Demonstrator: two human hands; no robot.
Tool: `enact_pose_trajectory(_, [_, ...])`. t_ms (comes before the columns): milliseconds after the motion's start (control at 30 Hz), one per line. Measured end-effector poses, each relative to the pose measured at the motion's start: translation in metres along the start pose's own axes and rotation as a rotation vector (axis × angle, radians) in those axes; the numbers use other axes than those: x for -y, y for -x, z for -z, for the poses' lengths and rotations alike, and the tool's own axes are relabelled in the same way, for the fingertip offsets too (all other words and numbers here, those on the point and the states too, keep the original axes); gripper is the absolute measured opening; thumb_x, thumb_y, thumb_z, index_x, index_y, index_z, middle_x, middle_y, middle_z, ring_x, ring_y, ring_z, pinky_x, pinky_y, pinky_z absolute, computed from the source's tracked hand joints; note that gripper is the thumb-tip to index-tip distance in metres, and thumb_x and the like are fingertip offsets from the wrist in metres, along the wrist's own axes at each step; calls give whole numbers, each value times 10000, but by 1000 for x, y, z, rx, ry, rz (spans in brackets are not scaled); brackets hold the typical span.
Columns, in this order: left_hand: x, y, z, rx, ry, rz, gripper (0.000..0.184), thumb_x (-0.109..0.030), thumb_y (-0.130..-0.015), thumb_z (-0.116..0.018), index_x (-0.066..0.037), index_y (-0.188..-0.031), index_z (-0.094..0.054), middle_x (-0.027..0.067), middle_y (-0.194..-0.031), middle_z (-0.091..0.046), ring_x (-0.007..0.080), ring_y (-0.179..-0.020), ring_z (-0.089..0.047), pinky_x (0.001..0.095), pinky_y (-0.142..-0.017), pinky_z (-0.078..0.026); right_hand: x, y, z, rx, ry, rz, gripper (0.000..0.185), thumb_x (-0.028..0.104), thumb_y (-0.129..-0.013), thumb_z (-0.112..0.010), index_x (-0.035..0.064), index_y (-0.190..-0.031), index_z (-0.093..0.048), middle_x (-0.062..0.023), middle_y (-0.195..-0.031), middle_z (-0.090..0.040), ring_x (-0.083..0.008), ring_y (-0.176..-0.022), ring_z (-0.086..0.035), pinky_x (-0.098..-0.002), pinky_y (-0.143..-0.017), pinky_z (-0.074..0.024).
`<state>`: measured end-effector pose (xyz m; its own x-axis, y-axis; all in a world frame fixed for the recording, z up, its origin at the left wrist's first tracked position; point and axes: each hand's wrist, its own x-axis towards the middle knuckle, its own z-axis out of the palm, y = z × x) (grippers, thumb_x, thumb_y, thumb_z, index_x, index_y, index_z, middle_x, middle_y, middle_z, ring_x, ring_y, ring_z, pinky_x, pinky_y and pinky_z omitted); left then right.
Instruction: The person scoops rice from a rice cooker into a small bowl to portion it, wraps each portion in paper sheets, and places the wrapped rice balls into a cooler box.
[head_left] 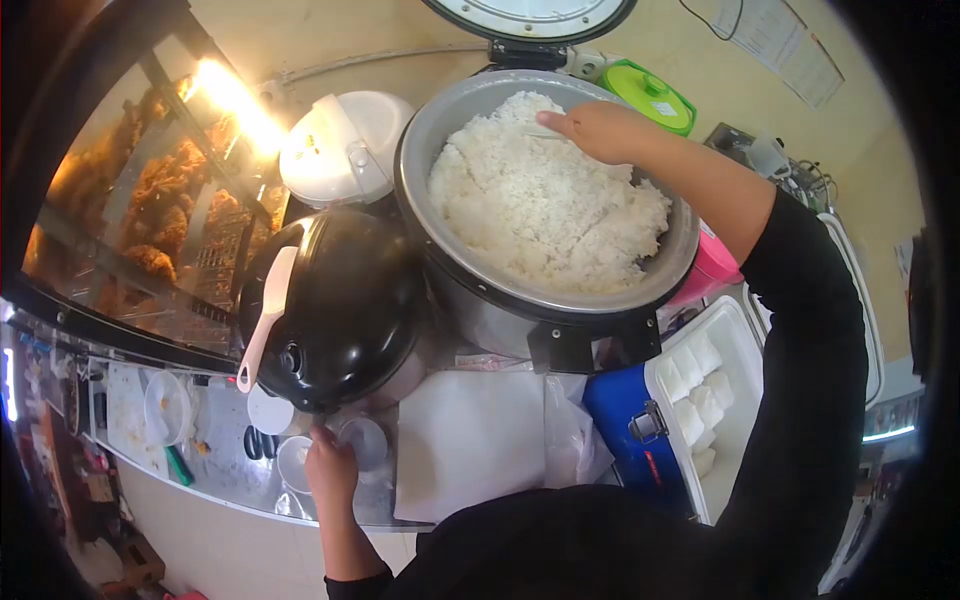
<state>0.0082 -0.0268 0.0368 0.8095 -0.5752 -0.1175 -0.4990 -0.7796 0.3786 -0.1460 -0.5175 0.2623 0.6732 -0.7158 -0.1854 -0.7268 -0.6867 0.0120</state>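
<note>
My right hand (603, 133) reaches over a large rice cooker (410, 190) whose inner pot is heaped with cooked white rice (540, 205). Its fingers are closed; a thin pale edge shows beneath them at the rice, too little to name. Lower down, my left hand (331, 468) is closed at the counter's front edge. It is between a small clear cup (291, 464) and another clear cup (364, 441), overlapping the first; what it grips is hidden. A light pink rice paddle (268, 315) lies on the black lid (345, 290) of a second cooker.
A lit display case of fried food (155, 200) stands left. White wrapping paper (470, 440) lies in front, beside an open blue cool box (640, 440) of white packets. The raised cooker lid (530, 18) is behind; scissors (259, 442) lie near the cups.
</note>
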Motion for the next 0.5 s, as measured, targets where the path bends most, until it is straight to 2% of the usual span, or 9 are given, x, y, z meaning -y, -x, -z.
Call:
enact_pose_trajectory(33, [3,4,0,-22,53,2,292,-99,-778,-566,-11,-1037,-464,247,-867,-624,426,-833,-609,497,-732,-479,-3,-3,-3,-33,-3,-1,480,377,-908,-578,-9,-1194,-577,-203,-1043,-652,-363,-998,-612,-444,-892,-457])
enact_pose_trajectory(133, [18,8,-1,91,319,160,275,-74,-749,-541,-13,-1005,-463,213,-891,-631,402,-809,-623,465,-706,-486,-8,-9,-7,-67,177,62,354,232,-899,-575,42,-1197,-588,-192,-1104,-637,-363,-1017,-604,-449,-887,-460])
enact_pose_trajectory(233, [-5,14,27,351,758,439,339,-78,-712,-534,-21,-1044,-499,160,-948,-631,372,-836,-630,419,-722,-493,5,-6,-7,-181,234,135,373,68,-853,-559,104,-1224,-587,-141,-1180,-614,-339,-1036,-601,-440,-859,-482])
enact_pose_trajectory(333, [-1,28,5,215,1267,458,467,-158,-674,-561,-16,-1118,-528,147,-979,-620,350,-850,-623,467,-782,-518,-5,-31,-45,-268,181,200,476,-32,-811,-532,148,-1249,-579,-86,-1206,-589,-311,-1039,-603,-414,-855,-502])
enact_pose_trajectory(500, [-27,44,-5,566,1788,572,563,-244,-662,-589,0,-1166,-527,201,-1021,-603,396,-889,-622,578,-807,-505,13,-14,-48,-150,254,250,523,-61,-797,-513,149,-1273,-565,-72,-1146,-584,-306,-1043,-602,-406,-859,-511])
